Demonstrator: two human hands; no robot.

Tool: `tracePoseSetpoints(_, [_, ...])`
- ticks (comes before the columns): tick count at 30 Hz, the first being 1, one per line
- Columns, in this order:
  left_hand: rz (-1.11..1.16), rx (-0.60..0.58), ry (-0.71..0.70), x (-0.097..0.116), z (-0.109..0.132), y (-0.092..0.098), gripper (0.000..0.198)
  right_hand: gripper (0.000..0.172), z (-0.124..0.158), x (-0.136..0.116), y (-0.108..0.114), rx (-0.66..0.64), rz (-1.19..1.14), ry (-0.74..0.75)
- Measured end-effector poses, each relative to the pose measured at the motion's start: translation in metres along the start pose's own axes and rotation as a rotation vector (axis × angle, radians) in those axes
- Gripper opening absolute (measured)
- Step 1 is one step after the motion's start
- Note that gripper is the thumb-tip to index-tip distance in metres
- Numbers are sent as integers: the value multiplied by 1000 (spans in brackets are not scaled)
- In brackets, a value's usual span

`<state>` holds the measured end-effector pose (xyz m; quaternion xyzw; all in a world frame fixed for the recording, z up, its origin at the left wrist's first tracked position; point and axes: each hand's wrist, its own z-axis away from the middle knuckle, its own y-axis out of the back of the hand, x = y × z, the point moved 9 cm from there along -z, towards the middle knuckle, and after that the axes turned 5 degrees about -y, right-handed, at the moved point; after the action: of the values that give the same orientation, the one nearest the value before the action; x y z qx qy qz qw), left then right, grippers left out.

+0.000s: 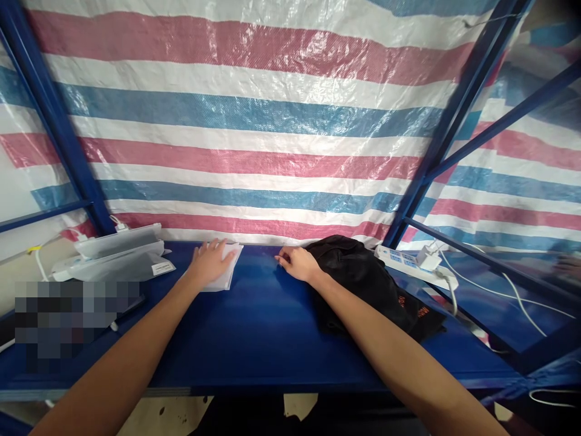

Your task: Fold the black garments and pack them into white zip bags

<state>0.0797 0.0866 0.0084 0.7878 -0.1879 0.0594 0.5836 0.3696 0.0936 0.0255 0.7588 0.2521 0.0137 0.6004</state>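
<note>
My left hand (210, 261) lies flat with its fingers spread on a white, translucent plastic bag (227, 275) on the blue shelf. The bag's right side shows beyond my fingers; the rest is under my palm. To the right, my right hand (297, 262) rests on the shelf with its fingers curled in, and I see nothing in them. A folded black garment (349, 266) with orange lettering lies just beside that hand, partly behind my right forearm.
A stack of translucent plastic bags (113, 260) sits at the left, behind a blurred-out patch. A white power strip (399, 257) with plugs and cables lies at the right. Blue metal posts (447, 121) and a striped tarpaulin (254, 109) enclose the blue shelf (254, 339).
</note>
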Motion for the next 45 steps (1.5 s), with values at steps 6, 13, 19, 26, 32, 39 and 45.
tracePoseSetpoints(6, [-317,232,258,-80,11,57,64,30,1,0,1,-8,-31,-13])
tracePoseSetpoints(13, [-374,89,503,-124,23,66,53,27,1,1,1,1,-41,-18])
tracePoseSetpoints(19, [-441,211,483,-128,25,82,40,26,0,2,-1,11,-34,-3])
tracePoseSetpoints(26, [-295,379,243,-96,14,102,35,26,-1,4,-2,13,-35,6])
tracePoseSetpoints(32, [144,815,-373,28,39,130,33,26,-3,5,-7,72,-97,40])
tracePoseSetpoints(39, [694,315,-442,92,30,49,20,92,7,-15,16,302,-278,344])
tracePoseSetpoints(45, [719,185,-471,98,31,33,27,13,9,-23,33,307,-291,497])
